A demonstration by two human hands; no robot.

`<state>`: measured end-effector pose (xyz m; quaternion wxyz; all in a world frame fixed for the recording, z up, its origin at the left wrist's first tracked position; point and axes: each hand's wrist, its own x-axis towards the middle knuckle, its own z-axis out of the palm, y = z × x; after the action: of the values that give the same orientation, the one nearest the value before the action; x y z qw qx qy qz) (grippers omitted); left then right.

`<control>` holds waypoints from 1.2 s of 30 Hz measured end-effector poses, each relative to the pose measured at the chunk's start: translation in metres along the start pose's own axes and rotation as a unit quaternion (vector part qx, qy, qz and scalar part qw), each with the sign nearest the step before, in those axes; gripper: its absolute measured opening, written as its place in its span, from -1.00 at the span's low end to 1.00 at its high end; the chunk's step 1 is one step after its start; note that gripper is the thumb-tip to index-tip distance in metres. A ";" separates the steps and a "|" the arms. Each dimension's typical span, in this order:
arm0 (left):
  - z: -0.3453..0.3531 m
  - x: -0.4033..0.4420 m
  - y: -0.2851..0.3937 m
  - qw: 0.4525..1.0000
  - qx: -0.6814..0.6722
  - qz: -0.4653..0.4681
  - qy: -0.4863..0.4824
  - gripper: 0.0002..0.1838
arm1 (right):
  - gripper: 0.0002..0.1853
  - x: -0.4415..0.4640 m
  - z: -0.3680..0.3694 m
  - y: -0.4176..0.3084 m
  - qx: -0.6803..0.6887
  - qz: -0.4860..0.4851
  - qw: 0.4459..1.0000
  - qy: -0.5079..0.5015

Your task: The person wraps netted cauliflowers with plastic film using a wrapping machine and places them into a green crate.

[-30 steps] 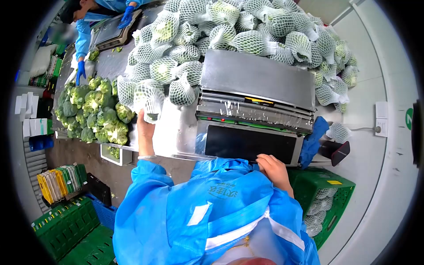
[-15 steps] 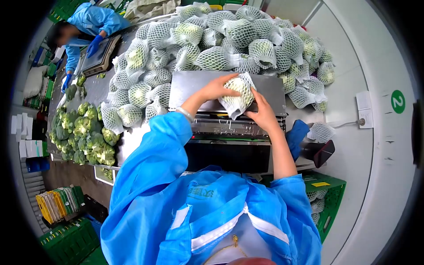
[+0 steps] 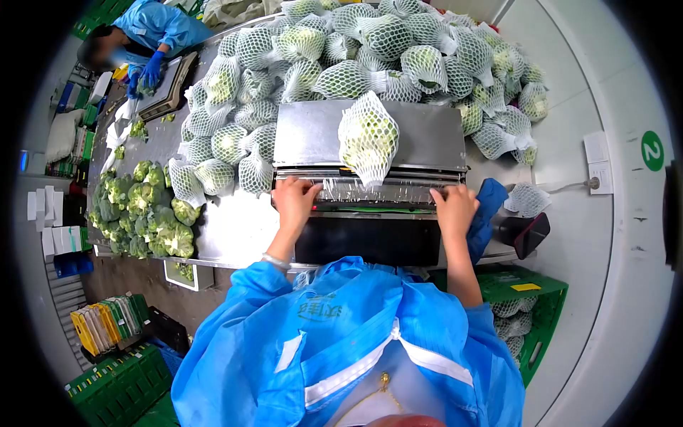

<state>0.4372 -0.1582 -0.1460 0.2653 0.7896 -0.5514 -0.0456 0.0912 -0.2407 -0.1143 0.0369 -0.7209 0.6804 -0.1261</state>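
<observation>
A pale green vegetable head in a white foam net (image 3: 369, 135) rests on the metal top plate of the wrapping machine (image 3: 306, 132). Neither hand touches it. Clear plastic film (image 3: 377, 191) stretches across the machine's front slot, just below the net-covered head. My left hand (image 3: 294, 203) pinches the left end of this film, with thumb and fingers closed together. At the other end, my right hand (image 3: 455, 206) has its fingertips closed on the film's right side. The film is hard to see right at the fingertips.
Many net-covered heads (image 3: 384, 35) are piled behind the machine. Bare broccoli (image 3: 146, 210) lies at the left. A co-worker in blue gloves (image 3: 151, 71) handles something by a dark tray (image 3: 167, 89). At the right are a blue cloth (image 3: 485, 219), a dark device (image 3: 525, 235) and a green crate (image 3: 526, 285).
Both hands have let go of the net-covered head, leaving it on the plate. They have moved down and apart to the film. The co-worker's hands have come together near the tray.
</observation>
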 end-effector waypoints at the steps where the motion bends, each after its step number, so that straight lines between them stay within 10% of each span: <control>1: 0.006 0.000 0.007 1.000 -0.006 0.004 0.017 -0.76 | -0.68 0.004 0.013 -0.003 0.005 -0.005 1.000 -0.022; 6: -0.042 0.023 -0.013 0.910 -0.237 -0.127 -0.316 -0.73 | -0.76 0.008 0.012 0.027 0.367 -0.044 0.909 -0.191; 9: -0.118 0.043 -0.004 0.755 -0.507 -0.111 -0.401 -0.74 | -0.81 0.004 -0.067 0.030 0.629 0.057 0.711 -0.309; 11: -0.140 0.068 0.009 0.655 -0.671 -0.032 -0.346 -0.71 | -0.86 0.023 -0.102 0.009 0.811 -0.061 0.521 -0.259; 14: -0.108 0.108 0.060 0.572 -0.804 -0.023 -0.161 -0.82 | -0.91 0.077 -0.095 -0.047 0.785 -0.045 0.612 -0.088; 19: 0.050 0.148 0.057 0.901 -0.417 -0.049 -0.106 -0.71 | -0.76 0.164 0.050 -0.069 0.422 -0.075 0.901 -0.072; 23: 0.061 0.144 0.059 0.855 -0.461 -0.070 -0.228 -0.51 | -0.57 0.149 0.068 -0.063 0.435 0.041 0.882 -0.177; 27: 0.010 0.128 0.070 0.863 -0.360 0.136 -0.329 0.11 | -0.26 0.114 0.041 -0.068 0.465 -0.045 0.864 -0.186; 29: 0.005 0.123 0.079 0.909 -0.223 0.229 -0.267 0.11 | -0.28 0.103 0.042 -0.066 0.455 -0.080 0.871 -0.170; 32: 0.010 0.127 0.079 0.912 -0.248 0.132 -0.298 -0.17 | -0.42 0.103 0.011 -0.075 0.514 0.009 0.815 -0.267; 36: -0.037 0.088 0.093 0.764 -0.412 -0.162 -0.469 -0.32 | -0.54 0.052 -0.048 -0.069 0.605 0.062 0.711 -0.352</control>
<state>0.4066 -0.2468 -0.0515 0.2618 0.5621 -0.3987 -0.6757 0.1493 -0.2815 -0.0460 0.7096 -0.4928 0.4395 -0.2459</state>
